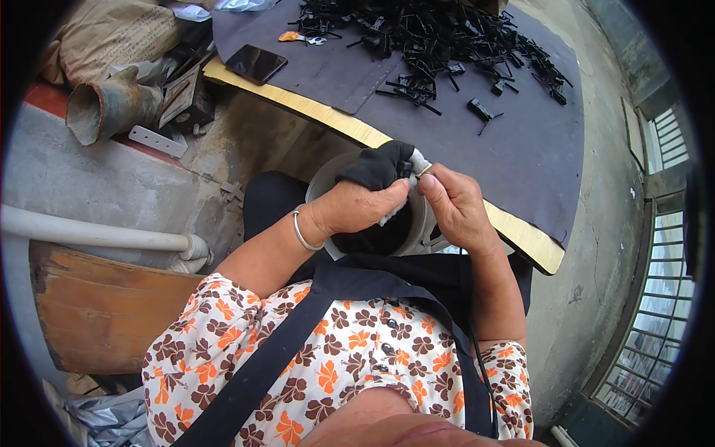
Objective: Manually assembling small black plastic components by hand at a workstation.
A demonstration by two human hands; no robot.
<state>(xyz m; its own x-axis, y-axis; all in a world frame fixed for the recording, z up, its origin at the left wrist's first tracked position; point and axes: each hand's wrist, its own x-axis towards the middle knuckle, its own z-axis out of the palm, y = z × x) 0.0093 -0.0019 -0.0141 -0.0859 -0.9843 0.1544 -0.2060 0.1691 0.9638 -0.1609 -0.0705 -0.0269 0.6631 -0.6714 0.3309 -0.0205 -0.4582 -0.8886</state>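
My left hand (356,203) wears a partly black, partly white work glove (380,165) over its fingers, with a silver bangle on the wrist. My right hand (456,207) pinches the glove's white edge near a small black part held between both hands. Both hands hover over a round grey bucket (418,223) in my lap, dark inside. Beyond it lies a dark board (521,141) with a pile of several black plastic parts (447,37).
A black phone (256,62) and an orange-handled tool (298,36) lie on the board's left. A rusty pipe piece (108,108), a white pipe (97,235) and a wooden plank (97,313) sit at left. A window grille (655,328) is at right.
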